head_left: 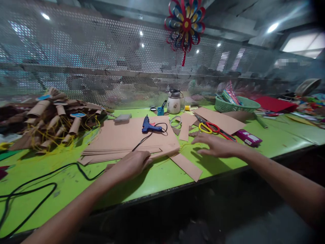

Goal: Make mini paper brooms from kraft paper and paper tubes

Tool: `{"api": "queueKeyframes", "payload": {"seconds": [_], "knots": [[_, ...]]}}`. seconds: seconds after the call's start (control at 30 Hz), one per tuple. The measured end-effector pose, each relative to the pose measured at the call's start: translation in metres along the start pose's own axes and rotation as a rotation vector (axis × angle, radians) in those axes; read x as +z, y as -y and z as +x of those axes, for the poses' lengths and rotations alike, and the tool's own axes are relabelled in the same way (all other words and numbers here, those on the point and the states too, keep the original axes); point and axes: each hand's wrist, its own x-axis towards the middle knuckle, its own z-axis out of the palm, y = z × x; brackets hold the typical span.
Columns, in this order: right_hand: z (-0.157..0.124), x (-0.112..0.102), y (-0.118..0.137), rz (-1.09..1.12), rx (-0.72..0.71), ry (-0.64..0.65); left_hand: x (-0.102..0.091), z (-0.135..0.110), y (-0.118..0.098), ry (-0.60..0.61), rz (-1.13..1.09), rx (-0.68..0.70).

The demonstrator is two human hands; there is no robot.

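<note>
My left hand [135, 164] is closed on a curled piece of brown cardboard [166, 151] at the front edge of the cardboard stack [122, 134]. My right hand [215, 145] hovers over the green table with fingers spread and nothing in them, just in front of the scissors [210, 127], which have one yellow and one red handle loop. On the stack lies a blue glue gun [149, 126] with a black cord. A thin yellow string [186, 145] runs between the hands. A cardboard strip [186, 166] lies near the table's front edge.
A heap of cardboard tubes with yellow strings [61, 118] lies left. Behind stand a white bottle [174, 104], a blue jar [160, 111] and a green basket [236, 105]. A purple box [248, 138] lies right. The black cord [53, 184] loops across the left side.
</note>
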Motion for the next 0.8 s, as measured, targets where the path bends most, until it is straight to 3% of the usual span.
{"api": "queueKeyframes", "payload": {"seconds": [0.1, 0.17, 0.33, 0.47, 0.7, 0.8], "knots": [[-0.025, 0.019, 0.04, 0.04, -0.189, 0.011, 0.001, -0.003, -0.002, 0.009, 0.027, -0.027], [-0.036, 0.033, 0.052, 0.018, -0.246, -0.012, 0.001, -0.005, -0.003, -0.023, 0.039, -0.012], [-0.037, 0.068, 0.05, -0.101, -0.287, -0.163, 0.005, -0.01, -0.005, -0.103, 0.062, 0.042], [-0.027, 0.079, 0.056, -0.151, -0.4, -0.285, 0.01, -0.019, -0.011, -0.149, 0.119, 0.077], [-0.017, 0.094, 0.078, 0.017, -0.474, -0.63, 0.019, -0.029, -0.01, -0.223, 0.192, 0.139], [-0.019, 0.101, 0.086, 0.07, -0.466, -0.618, 0.018, -0.027, -0.004, -0.197, 0.147, 0.149]]}}
